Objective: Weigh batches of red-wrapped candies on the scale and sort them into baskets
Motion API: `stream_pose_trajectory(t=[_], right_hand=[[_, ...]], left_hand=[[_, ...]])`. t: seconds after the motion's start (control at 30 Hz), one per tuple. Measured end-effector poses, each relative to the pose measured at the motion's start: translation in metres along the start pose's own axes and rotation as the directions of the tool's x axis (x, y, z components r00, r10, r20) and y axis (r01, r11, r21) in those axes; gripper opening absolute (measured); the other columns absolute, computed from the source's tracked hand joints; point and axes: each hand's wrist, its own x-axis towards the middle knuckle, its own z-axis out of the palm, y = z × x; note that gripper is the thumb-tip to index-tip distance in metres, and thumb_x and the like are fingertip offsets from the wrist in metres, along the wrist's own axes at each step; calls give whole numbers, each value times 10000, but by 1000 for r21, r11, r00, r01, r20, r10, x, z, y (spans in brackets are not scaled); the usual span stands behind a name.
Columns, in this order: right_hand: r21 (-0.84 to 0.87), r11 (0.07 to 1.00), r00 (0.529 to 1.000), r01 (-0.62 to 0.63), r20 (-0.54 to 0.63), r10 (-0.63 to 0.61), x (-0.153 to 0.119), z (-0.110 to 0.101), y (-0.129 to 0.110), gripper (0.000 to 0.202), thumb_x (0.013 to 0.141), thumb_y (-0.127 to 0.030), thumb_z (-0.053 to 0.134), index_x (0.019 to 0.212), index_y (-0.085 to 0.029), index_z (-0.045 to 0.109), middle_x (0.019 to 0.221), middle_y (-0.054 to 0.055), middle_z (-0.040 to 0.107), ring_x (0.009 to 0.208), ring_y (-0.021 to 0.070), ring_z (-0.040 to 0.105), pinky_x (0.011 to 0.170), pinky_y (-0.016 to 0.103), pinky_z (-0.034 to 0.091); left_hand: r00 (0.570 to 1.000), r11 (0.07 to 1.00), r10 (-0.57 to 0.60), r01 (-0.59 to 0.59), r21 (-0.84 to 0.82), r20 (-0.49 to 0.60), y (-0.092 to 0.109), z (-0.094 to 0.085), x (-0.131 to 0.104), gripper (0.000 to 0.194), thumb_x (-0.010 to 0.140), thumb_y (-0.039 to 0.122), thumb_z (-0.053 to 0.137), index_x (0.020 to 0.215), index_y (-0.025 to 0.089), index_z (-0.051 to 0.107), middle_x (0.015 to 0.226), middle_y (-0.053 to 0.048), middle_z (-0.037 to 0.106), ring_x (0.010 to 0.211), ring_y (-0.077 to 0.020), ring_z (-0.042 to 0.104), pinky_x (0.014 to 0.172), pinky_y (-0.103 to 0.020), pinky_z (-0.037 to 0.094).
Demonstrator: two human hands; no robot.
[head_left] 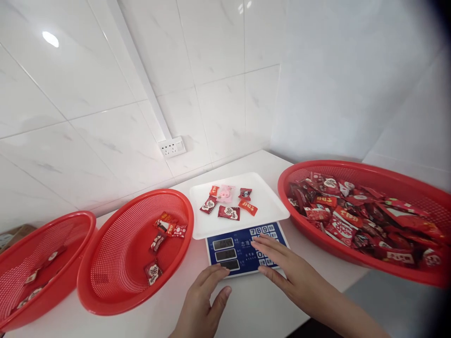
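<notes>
A digital scale with a blue keypad panel [246, 256] stands in front of me, its white weighing tray [243, 228] behind the panel. Several wrapped candies lie apart on the tray, among them a dark red candy [229, 212], a pink candy [226, 193] and an orange-red candy [248, 207]. My right hand [287, 267] rests over the number keys, fingers stretched and slightly apart, holding nothing. Near the lower left corner of the panel is my left hand [206, 300], thumb and fingers apart with nothing between them. Its fingertips reach the edge by the lowest display.
On the right, a large red basket [352, 164] is heaped with wrapped candies. A middle red basket [109, 263] holds several candies; another red basket [52, 295] at far left holds a few. A wall socket [172, 147] sits on the tiled wall behind the white table [260, 305].
</notes>
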Motion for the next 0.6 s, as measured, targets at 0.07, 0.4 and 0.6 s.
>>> stream_pose_trajectory(t=[0.07,0.4,0.6], right_hand=[[3,1000,1000,1,16,-1,0,1,1,493,886,-467,390,1312,-229,463,1390,66,422,1310,245,320,1063,463,308],[63,997,999,36,2,-36,0,-2,1,453,887,-439,416,1302,-268,470,1372,57,449,1275,237,383,1044,448,342],[-42,997,997,65,-26,-66,5,-1,4,447,895,-431,399,1292,-245,486,1365,68,458,1269,234,392,1032,426,367]], left_hand=[[1000,1000,27,-27,3,0,-1,2,1,248,858,286,505,1076,232,609,1082,-76,671,1013,-174,628,849,-277,530],[988,988,155,-155,-22,-7,2,10,15,239,842,236,527,1069,215,598,1030,-77,685,970,-163,644,823,-242,537],[986,988,156,-155,12,-53,6,8,18,238,847,238,520,1072,232,599,1059,-79,672,1007,-175,628,842,-277,536]])
